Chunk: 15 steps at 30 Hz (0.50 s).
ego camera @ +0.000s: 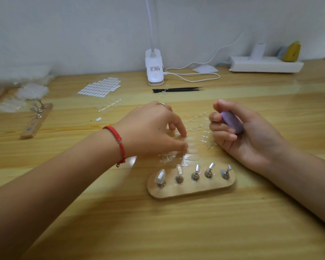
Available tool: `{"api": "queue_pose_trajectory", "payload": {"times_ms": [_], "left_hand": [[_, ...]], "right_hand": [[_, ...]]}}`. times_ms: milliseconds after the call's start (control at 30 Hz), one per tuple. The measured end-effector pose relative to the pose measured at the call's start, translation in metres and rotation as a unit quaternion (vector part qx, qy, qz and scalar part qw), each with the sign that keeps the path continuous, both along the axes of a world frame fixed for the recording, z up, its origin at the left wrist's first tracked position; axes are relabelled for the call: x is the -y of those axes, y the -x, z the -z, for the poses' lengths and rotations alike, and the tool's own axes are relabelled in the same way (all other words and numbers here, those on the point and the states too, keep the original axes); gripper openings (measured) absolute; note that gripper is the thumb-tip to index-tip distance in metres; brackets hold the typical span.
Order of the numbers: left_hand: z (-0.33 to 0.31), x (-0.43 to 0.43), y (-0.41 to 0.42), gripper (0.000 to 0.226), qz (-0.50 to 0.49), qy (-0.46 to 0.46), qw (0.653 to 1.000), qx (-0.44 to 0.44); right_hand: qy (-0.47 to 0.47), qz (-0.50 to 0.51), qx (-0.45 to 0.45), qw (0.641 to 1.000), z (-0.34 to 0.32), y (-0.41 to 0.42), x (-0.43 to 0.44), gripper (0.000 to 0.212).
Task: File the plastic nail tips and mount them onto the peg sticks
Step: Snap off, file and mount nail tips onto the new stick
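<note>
A rounded wooden peg board (pixel 191 190) lies near me with several metal peg sticks; the leftmost peg carries a clear nail tip (pixel 160 176). Behind it clear plastic nail tips on sprues (pixel 192 145) lie spread on the table. My left hand (pixel 154 130), with a red bracelet at the wrist, reaches down onto these tips, its fingertips touching them; whether it pinches one is hidden. My right hand (pixel 238 132) lies palm up to the right, fingers curled round a small purple filing tool (pixel 232 121).
Black tweezers (pixel 178 89) and a white clip lamp (pixel 154 70) with its cable stand behind. A sheet of adhesive tabs (pixel 100 87) lies at the back left. A second wooden peg strip (pixel 37 121) sits at the left, near bags of tips (pixel 30 91). A white power strip (pixel 266 65) is at back right.
</note>
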<state>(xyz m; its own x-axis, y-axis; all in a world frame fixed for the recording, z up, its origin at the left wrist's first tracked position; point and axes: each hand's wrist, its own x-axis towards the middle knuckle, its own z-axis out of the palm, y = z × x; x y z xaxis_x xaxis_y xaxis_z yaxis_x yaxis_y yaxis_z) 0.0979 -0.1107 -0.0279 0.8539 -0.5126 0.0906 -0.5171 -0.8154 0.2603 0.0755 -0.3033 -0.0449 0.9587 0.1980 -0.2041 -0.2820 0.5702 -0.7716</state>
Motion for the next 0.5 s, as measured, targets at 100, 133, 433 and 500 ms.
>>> {"api": "queue_pose_trajectory", "payload": {"times_ms": [100,133,433,500], "left_hand": [[0.0,0.004,0.0,0.023,-0.008,-0.006,1.0,0.017],[0.0,0.006,-0.001,0.023,-0.012,-0.003,1.0,0.014],[-0.002,0.023,-0.009,0.019,0.011,-0.018,1.0,0.004],[-0.004,0.025,-0.012,0.017,0.015,-0.02,1.0,-0.002]], "right_hand": [[0.0,-0.001,0.001,1.0,0.0,0.0,0.0,0.013],[-0.001,-0.001,0.002,1.0,0.0,0.0,0.0,0.013],[-0.004,-0.001,0.0,1.0,0.0,0.0,0.0,0.012],[-0.004,-0.001,0.001,1.0,0.0,0.0,0.0,0.012]]}}
